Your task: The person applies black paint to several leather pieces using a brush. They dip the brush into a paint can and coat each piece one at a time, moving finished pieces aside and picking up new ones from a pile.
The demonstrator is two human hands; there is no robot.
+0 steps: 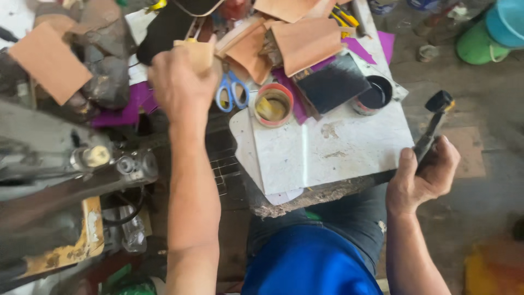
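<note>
My left hand point(180, 82) is raised over the cluttered work area, fingers closed on a small tan leather piece point(199, 53). My right hand point(423, 175) grips the handle of a dark tool point(436, 117) with a black head, held off the right edge of the white marble slab point(327, 147). On the slab stand an open glue can with a red rim point(273, 105), a black leather sheet point(333, 83) and a dark tin of black liquid point(374, 95).
Blue-handled scissors point(232, 90) lie left of the glue can. Tan leather pieces point(305, 41) and purple sheets point(128, 109) are piled at the back. A sewing machine point(60, 175) fills the left. Green and blue buckets point(491, 33) stand at the top right.
</note>
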